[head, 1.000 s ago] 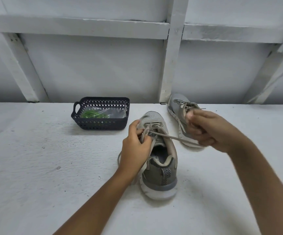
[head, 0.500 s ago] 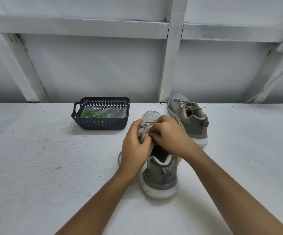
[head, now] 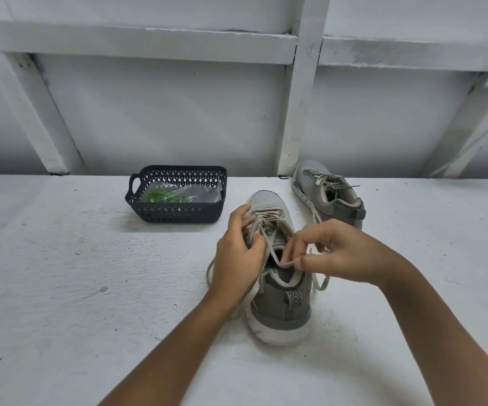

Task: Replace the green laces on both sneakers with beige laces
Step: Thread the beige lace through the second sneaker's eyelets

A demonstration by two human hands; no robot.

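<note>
Beige lace (head: 269, 246), likely soft, limp and light, probably best pinched close to where it leaves an eyelet. It is threaded on the near grey sneaker (head: 281, 312), which stands on the white surface (head: 61, 288), heel towards the viewer, toe pointing away, long axis running near to far. Left hand (head: 237, 259) pinches the lace by the eyelets; right hand (head: 339, 253) pinches a bend of it above the shoe's opening.
</note>
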